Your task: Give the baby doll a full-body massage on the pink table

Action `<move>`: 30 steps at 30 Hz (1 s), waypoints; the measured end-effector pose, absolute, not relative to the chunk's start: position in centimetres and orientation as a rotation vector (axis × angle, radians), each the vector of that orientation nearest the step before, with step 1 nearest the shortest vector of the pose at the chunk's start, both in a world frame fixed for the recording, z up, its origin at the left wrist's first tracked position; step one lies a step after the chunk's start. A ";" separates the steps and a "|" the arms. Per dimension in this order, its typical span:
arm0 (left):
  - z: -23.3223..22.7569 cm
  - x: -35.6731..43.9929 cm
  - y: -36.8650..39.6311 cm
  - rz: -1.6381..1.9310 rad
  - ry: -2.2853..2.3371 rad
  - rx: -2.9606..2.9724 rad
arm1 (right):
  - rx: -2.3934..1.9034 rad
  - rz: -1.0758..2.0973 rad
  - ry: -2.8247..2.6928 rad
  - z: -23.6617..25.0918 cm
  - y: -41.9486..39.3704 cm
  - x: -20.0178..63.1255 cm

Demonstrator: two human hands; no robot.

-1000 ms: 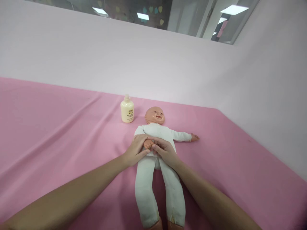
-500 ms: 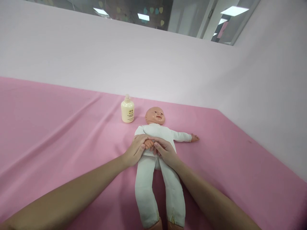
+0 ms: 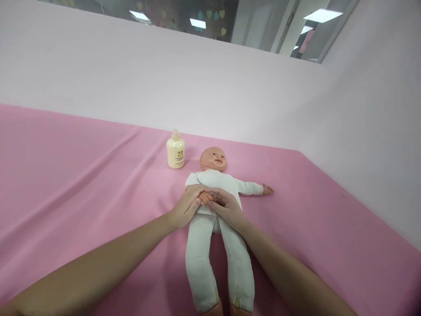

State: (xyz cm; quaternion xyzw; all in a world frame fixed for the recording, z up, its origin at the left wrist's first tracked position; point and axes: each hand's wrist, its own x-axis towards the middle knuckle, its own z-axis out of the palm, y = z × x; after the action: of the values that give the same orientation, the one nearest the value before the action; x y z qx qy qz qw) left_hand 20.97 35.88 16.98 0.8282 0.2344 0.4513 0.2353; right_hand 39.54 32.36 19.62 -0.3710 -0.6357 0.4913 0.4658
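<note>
A baby doll (image 3: 215, 177) with a white cloth body lies on its back, head away from me. Its arm on the left is bent over the belly, and the doll's small hand (image 3: 205, 199) shows between my two hands. My left hand (image 3: 188, 204) is wrapped round that arm near the wrist, thumb on the near side. From the other side my right hand (image 3: 226, 207) closes on the doll's fingers, with its thumb at their tips. The doll's other arm (image 3: 253, 188) stretches out to the right, untouched.
A cream pump bottle (image 3: 176, 152) stands upright left of the doll's head. Pink sheeting (image 3: 108, 175) with a few creases covers the surface. A white wall (image 3: 148, 79) rises behind and on the right, with a window (image 3: 184, 17) above.
My right thumb has shifted slightly left and down along the doll's fingers. My left hand keeps its hold, and the doll lies as before.
</note>
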 end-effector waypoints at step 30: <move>17.7 21.5 35.8 1.167 0.745 2.317 | -0.931 1.170 -1.600 19.6 32.3 39.7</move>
State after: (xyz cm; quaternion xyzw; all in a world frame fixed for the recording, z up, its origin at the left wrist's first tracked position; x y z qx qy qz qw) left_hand 21.47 35.83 17.66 0.8374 0.2693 0.4218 0.2197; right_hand 39.70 32.33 19.63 -0.3780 -0.6495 0.4749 0.4579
